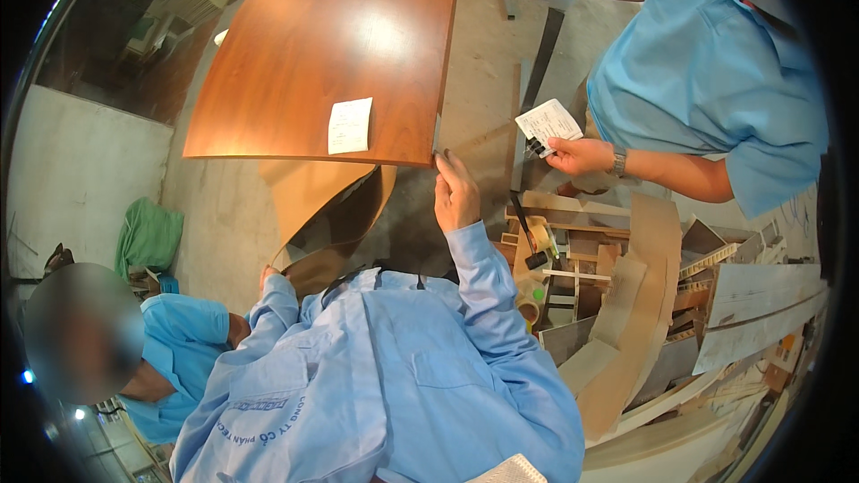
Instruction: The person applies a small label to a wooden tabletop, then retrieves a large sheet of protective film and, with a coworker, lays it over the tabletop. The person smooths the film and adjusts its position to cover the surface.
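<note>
A glossy reddish-brown wooden panel [313, 45] stretches away in front of me, with a white paper slip [350, 125] lying near its close edge. My right hand [458, 192] is at the panel's near right corner, fingers stretched out and touching its side. Below the panel hangs a curved tan sheet [295, 192], perhaps cardboard. At that sheet's lower left edge, my left hand [268, 275] is closed on it; most of its fingers are hidden.
To the right, a co-worker in a blue shirt [707, 80] holds a paper pad [548, 123] and reaches toward the panel's side. Another person's blue sleeve [192, 317] is close at my left. Wood offcuts [649, 277] pile up at right; green cloth [149, 234] lies by the left wall.
</note>
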Demonstrator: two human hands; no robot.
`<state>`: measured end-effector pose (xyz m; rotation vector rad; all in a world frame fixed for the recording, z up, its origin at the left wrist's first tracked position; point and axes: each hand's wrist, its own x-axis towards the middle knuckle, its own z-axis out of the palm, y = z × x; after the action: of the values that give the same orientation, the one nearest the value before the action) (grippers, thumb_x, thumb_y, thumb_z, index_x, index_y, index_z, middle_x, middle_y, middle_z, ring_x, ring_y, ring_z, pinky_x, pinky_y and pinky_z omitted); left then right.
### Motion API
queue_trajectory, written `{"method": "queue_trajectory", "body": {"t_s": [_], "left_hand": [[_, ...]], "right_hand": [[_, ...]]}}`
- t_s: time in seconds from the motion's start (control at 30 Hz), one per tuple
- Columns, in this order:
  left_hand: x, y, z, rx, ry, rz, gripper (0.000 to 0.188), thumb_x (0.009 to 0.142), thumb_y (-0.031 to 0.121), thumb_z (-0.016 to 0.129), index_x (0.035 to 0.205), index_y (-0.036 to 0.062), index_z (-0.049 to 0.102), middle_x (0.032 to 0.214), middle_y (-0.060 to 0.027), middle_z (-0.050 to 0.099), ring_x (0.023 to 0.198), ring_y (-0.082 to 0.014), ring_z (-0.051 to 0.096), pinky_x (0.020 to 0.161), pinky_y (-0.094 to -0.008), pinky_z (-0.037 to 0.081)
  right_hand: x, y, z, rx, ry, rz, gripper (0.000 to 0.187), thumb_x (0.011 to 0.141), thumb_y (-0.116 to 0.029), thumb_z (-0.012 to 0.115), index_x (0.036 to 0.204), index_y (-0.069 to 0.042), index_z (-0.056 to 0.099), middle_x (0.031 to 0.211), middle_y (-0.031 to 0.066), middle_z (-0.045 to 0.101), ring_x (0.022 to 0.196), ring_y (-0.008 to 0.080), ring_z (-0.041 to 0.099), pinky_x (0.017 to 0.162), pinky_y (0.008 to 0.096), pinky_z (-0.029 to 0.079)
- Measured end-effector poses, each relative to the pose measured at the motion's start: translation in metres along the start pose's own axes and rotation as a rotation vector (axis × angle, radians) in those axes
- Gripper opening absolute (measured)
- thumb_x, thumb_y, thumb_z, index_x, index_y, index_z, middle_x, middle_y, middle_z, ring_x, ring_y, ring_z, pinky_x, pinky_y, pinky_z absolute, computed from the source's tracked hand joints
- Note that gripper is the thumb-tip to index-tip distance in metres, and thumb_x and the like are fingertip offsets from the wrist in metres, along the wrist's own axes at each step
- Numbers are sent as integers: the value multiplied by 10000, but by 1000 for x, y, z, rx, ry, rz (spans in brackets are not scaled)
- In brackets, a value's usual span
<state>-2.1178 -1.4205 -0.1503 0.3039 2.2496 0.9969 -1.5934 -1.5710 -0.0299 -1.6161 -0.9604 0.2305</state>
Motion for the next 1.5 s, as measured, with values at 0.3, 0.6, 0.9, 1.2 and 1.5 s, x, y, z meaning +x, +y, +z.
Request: {"method": "queue_trajectory", "body": {"t_s": [0.3, 0.6, 0.9, 1.2, 1.5], "left_hand": [[-5, -10, -10, -177, -42, -67, 363, 906, 108, 581, 1260, 179, 621, 1165, -147, 638, 902, -319, 668, 634, -379, 598], [-31, -24, 0, -343, -66, 103, 504, 865, 7, 610, 1352, 102, 519, 1100, -219, 655, 841, -330, 671, 618, -475, 578], [-19, -40, 10, -396, -10, 19, 447, 874, 13, 546, 1290, 169, 591, 1034, -145, 685, 786, -271, 676, 567, -405, 572], [-18, -45, 8, -378, 13, 35, 440, 877, 16, 543, 1283, 178, 594, 951, -131, 687, 684, -247, 645, 549, -393, 564], [-18, -52, 18, -333, -41, 84, 322, 907, 82, 528, 1197, 185, 624, 754, -89, 639, 528, -213, 551, 486, -372, 519]], "right_hand": [[-2, -2, 0, -57, 2, -49, 409, 837, 16, 554, 1235, -44, 625, 1227, 260, 597, 1114, 418, 582, 937, 446, 476], [4, -12, -1, -90, -28, -72, 377, 837, 27, 538, 1202, 6, 631, 1214, 263, 601, 1097, 409, 594, 925, 428, 483], [10, -16, -3, -143, -68, -76, 364, 832, 29, 537, 1179, 11, 644, 1220, 254, 601, 1080, 404, 602, 907, 422, 493], [17, -17, -6, -186, -85, -89, 354, 838, 14, 538, 1172, 2, 655, 1231, 255, 595, 1091, 409, 596, 915, 424, 490], [17, 1, -4, -105, -176, -81, 420, 850, -13, 542, 1265, -26, 603, 1206, 254, 610, 1142, 413, 573, 975, 426, 456]]}}
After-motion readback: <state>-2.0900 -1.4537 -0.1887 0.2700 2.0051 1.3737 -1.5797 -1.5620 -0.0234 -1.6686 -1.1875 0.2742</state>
